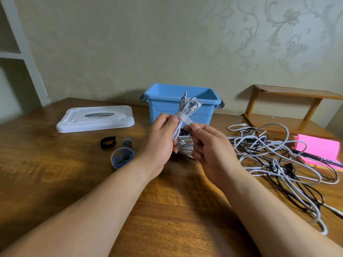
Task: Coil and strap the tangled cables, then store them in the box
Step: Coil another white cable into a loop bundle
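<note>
My left hand (161,140) grips a coiled white cable (187,106) upright above the middle of the wooden table (167,210). A white strap (184,118) is wound round the coil's middle. My right hand (207,143) pinches the strap's free end between thumb and forefinger. Right behind the coil stands the open blue box (204,101). A tangle of white and black cables (278,156) lies on the table to the right of my hands.
The box's white lid (96,118) lies at the back left. A black strap loop (108,142), a small grey roll (127,141) and a round tub of straps (122,157) sit left of my hands. Pink paper (317,151) and a wooden shelf (289,108) are at the right.
</note>
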Available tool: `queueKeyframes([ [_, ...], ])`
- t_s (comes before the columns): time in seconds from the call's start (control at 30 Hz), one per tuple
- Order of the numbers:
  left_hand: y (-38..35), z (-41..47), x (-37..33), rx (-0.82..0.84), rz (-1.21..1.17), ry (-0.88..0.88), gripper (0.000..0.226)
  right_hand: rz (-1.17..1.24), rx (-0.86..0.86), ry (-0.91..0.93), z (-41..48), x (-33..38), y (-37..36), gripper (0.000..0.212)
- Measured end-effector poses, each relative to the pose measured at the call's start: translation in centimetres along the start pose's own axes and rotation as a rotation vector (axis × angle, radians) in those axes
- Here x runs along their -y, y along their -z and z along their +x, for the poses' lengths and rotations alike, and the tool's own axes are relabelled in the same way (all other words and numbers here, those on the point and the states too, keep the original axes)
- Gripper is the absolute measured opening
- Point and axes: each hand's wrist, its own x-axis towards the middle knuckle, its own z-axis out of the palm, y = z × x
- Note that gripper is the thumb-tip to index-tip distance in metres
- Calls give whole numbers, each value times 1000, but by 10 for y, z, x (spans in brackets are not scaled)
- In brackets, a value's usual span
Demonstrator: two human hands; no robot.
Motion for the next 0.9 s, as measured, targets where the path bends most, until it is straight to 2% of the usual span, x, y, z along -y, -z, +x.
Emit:
queueKeyframes([
  [0.23, -2, -5, -10, 97, -246, 159, 33, -41, -13, 2, -4, 2, -4, 27],
  [0.37, 0, -8, -13, 149, -273, 236, 37, -58, -2, 21, -6, 2, -3, 21],
  [0.5, 3, -9, -16, 191, -234, 215, 54, -50, 28, 40, -4, 1, -2, 18],
  [0.57, 4, -9, -15, 246, -123, 137, 59, -15, 32, 52, -4, 2, -1, 24],
  [0.67, 2, -8, -9, 199, -2, 12, 40, -20, 34, 73, -4, 7, 1, 25],
  [0.77, 1, -6, -9, 106, -32, 30, 40, -2, 10, 99, -5, 10, -1, 23],
  [0.9, 0, -9, -15, 157, -67, 79, 52, 92, 109, 97, -9, 11, -6, 17],
])
